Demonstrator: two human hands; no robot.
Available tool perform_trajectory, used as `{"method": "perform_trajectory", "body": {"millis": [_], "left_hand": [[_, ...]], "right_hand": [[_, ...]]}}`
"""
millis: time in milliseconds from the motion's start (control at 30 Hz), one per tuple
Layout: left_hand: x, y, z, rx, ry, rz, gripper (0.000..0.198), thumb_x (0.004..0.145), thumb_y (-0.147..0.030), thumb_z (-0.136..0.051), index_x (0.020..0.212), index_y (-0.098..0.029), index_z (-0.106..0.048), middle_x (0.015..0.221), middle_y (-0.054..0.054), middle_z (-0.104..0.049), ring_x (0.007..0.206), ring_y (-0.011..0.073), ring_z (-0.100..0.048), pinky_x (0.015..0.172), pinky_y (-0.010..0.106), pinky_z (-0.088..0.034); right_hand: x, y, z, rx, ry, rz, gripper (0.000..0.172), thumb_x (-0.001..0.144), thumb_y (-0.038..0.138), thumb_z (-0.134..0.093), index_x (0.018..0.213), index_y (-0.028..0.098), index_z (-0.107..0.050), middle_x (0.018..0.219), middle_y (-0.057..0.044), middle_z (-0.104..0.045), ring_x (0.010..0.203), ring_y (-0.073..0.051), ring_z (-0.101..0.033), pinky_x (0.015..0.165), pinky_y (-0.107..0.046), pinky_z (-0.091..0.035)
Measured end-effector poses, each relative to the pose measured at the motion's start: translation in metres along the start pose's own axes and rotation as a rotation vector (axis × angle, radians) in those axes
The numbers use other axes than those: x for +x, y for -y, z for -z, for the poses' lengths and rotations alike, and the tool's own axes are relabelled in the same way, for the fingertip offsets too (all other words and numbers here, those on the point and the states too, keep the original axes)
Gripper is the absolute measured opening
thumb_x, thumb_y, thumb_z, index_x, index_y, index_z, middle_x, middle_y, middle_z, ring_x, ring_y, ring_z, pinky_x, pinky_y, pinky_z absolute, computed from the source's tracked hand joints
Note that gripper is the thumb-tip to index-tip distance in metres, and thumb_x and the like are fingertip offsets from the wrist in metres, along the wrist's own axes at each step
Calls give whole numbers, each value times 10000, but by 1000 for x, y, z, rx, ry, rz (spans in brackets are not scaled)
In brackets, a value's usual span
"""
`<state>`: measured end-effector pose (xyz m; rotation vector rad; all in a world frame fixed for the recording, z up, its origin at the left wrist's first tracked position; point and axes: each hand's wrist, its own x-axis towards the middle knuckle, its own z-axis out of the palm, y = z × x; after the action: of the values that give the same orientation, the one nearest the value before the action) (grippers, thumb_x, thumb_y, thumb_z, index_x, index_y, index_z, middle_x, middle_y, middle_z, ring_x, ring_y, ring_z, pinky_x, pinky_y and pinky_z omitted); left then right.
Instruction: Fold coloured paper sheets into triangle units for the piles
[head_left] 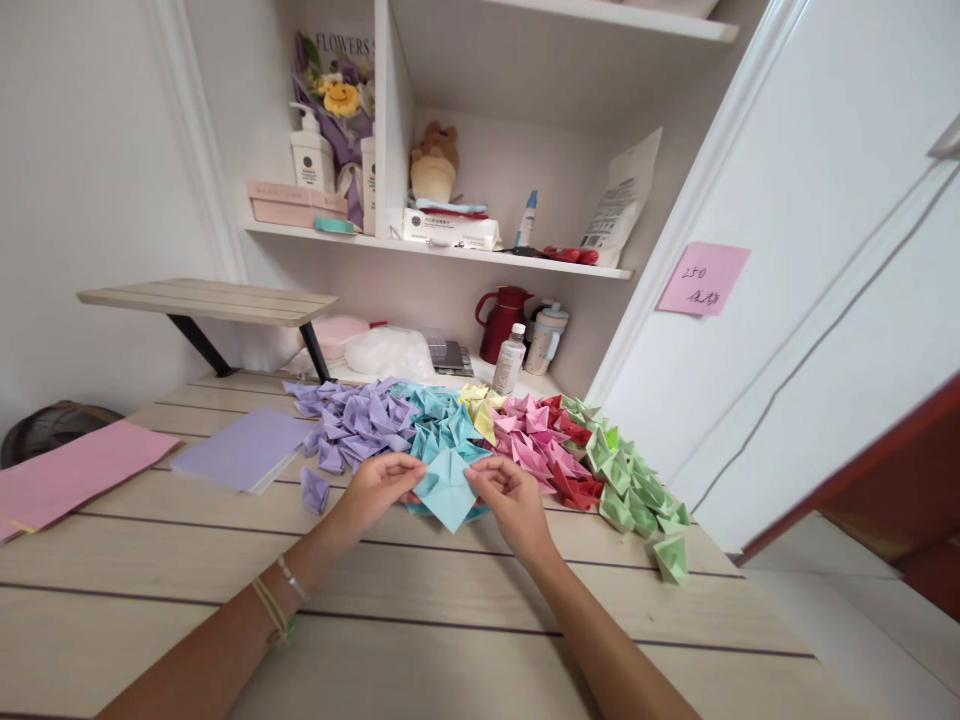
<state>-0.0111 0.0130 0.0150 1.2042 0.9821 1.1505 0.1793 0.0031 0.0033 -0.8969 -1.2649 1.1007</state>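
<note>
A light blue folded paper (451,490), diamond-shaped, is held up between both hands above the wooden table (420,600). My left hand (382,490) pinches its left corner, and my right hand (511,495) pinches its right corner. Part of a darker blue sheet (424,511) shows beneath it. Just behind lie piles of folded paper pieces: purple (364,420), blue (442,415), yellow (484,405), pink (529,435), red (577,487) and green (637,490).
Purple sheets (244,447) and pink sheets (82,470) lie at the left. A small raised shelf (210,300) on black legs stands behind them. Toward the back are a clear bottle (510,362), a dark red jug (504,325) and a patterned cup (547,340).
</note>
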Motion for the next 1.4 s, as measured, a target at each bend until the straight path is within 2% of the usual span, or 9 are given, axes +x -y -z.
{"method": "perform_trajectory", "body": {"millis": [267, 467, 633, 800, 900, 967, 1100, 1200, 1400], "left_hand": [[0, 1, 1, -28, 73, -67, 229, 663, -256, -682, 807, -172, -526, 665, -19, -624, 546, 110, -594, 541, 225, -481], [-2, 0, -1, 42, 108, -80, 233, 686, -283, -659, 850, -164, -545, 731, 5, -621, 631, 131, -605, 576, 234, -477], [0, 5, 0, 35, 107, -154, 204, 684, -237, -660, 806, -177, -508, 704, -14, -618, 607, 108, -593, 563, 208, -456], [0, 2, 1, 127, 64, -199, 124, 674, -239, -644, 747, -153, -593, 710, 10, -642, 692, 146, -617, 651, 253, -481], [-3, -1, 0, 128, 104, -140, 298, 621, -239, -694, 891, -136, -622, 868, 66, -679, 755, 184, -635, 686, 295, -498], [-4, 0, -1, 127, 112, -141, 441, 570, -222, -737, 982, -138, -601, 931, 81, -675, 769, 192, -638, 683, 299, -506], [-4, 2, 0, 305, 22, -221, 316, 610, -281, -717, 886, -142, -652, 696, 16, -663, 602, 141, -609, 537, 219, -475], [-5, 1, 1, 344, 7, -217, 211, 685, -343, -650, 763, -146, -658, 508, -34, -580, 436, 98, -534, 419, 187, -415], [-7, 2, -6, 173, 30, -165, 307, 694, -322, -651, 943, -147, -603, 680, 28, -682, 666, 172, -662, 656, 275, -527]], "right_hand": [[0, -1, 1, -56, 24, 55, 199, 696, 330, -653, 777, 163, -584, 667, -11, -589, 530, -108, -514, 485, -215, -421], [-2, -2, 2, -188, 17, 56, 162, 737, 301, -605, 792, 148, -604, 447, 94, -268, 403, -52, -213, 394, -186, -169], [-3, -1, 1, -195, 39, 56, 176, 738, 301, -604, 811, 141, -616, 445, 99, -237, 416, -53, -186, 401, -192, -152], [-2, -5, 0, -175, 137, 51, 294, 656, 277, -696, 912, 152, -622, 470, 88, -349, 419, -54, -302, 406, -181, -244], [0, -7, 1, -183, 157, 76, 402, 607, 279, -732, 979, 171, -624, 652, 17, -554, 497, -86, -465, 463, -203, -384], [0, -6, 2, -256, 138, 140, 355, 647, 299, -703, 978, 184, -647, 826, -40, -623, 588, -120, -547, 538, -239, -453], [-2, 0, 5, -531, 110, 359, 178, 756, 286, -610, 882, 211, -710, 746, -55, -656, 648, -163, -580, 578, -264, -464], [-4, 5, 4, -600, 122, 431, 169, 782, 270, -586, 875, 218, -718, 688, -50, -668, 627, -167, -584, 558, -258, -456], [-10, 6, -3, -583, 116, 371, 240, 749, 322, -619, 947, 213, -700, 806, -71, -696, 694, -192, -628, 605, -278, -504]]}}
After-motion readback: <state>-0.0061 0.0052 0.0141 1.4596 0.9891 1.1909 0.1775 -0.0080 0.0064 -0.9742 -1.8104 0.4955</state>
